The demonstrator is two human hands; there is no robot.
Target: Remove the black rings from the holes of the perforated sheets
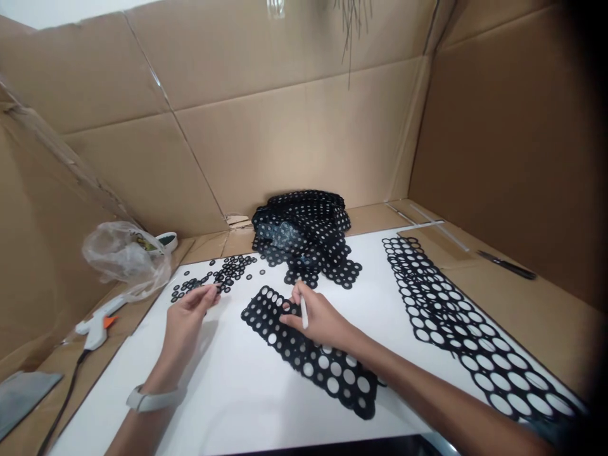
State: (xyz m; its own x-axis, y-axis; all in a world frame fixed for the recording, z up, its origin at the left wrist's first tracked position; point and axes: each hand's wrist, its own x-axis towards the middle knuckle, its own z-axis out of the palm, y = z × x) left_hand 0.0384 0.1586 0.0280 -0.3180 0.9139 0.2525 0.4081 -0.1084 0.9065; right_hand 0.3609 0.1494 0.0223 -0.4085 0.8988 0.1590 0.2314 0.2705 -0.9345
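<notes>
Black ring-mesh strip [304,353], mid-board beneath our right hand

Head view: our strip lies slantwise on the white board [213,392], apparently kept flat for a steady surface. Our right hand [317,315] grips a slim white stick [304,312] over its upper part, held like a pen, probably for fine control. Our left hand [192,305] has its fingertips narrowed beside the loose small rings [232,271]; whether it pinches one, we cannot tell. These rings lie left of the strip, likely for easy reach. We note the glue gun [97,330] off the board at left, presumably to free working space.
</notes>
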